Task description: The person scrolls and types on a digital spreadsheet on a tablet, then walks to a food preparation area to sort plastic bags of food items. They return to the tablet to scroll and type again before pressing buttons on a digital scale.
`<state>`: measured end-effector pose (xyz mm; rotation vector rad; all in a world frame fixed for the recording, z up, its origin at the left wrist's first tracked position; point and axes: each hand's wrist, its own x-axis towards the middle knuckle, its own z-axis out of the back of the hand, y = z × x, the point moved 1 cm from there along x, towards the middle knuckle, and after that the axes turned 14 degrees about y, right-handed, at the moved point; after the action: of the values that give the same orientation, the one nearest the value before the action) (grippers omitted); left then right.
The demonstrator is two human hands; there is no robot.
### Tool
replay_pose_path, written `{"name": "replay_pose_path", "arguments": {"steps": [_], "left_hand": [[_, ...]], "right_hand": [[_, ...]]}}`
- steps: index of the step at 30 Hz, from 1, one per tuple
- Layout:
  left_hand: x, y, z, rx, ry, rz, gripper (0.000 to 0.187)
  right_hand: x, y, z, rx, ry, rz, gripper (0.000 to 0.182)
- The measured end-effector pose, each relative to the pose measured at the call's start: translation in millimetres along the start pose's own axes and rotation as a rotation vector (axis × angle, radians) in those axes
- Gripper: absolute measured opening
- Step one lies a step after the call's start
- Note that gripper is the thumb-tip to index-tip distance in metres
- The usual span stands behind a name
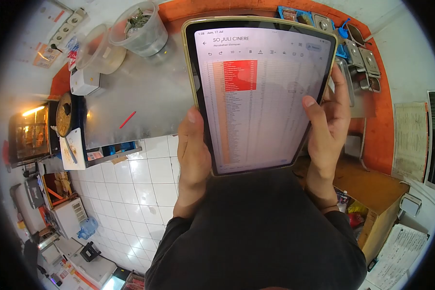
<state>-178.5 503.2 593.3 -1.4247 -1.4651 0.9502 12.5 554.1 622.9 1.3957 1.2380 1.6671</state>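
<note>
A tablet (261,121) in a pale clear case is held upright in front of me, its screen showing a spreadsheet titled "SO JULI CINERE" with a red block of rows. My left hand (194,150) grips its left edge, thumb along the frame and the other fingers hidden behind. On the right edge, my right hand (327,125) holds the tablet with its thumb over the screen and the fingers behind and beside the case.
A steel counter (154,96) bears a red pen (127,119) and plastic tubs (147,41). Lidded metal containers (369,60) stand at the back right. A cardboard box (379,212) is at the lower right, a lit cabinet (31,133) at the far left.
</note>
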Motion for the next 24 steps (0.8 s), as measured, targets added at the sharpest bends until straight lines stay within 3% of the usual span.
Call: {"name": "replay_pose_path", "arguments": {"steps": [13,19,21,22,24], "left_hand": [[-2.1,-5.6,-0.2,0.032,0.022,0.010,0.051],[1.5,-2.1,5.4,0.096,-0.102,-0.003,0.052],[1.4,-6.0,9.9,-0.057,-0.085,0.022,0.050],[4.8,-6.7,9.5,-0.056,-0.090,0.022,0.050],[13.0,-8.1,8.9,-0.029,-0.121,-0.150,0.049]], "right_hand": [[1.2,-1.0,-7.1,-0.046,-0.057,-0.058,0.060],[-5.8,-0.1,-4.4,0.216,-0.010,-0.079,0.066],[-16.1,0.0,-2.6,0.011,0.221,-0.205,0.073],[-22.4,-4.5,0.4,0.048,0.362,-0.236,0.084],[-33.9,-6.4,-4.8,0.096,0.366,-0.295,0.089]]}}
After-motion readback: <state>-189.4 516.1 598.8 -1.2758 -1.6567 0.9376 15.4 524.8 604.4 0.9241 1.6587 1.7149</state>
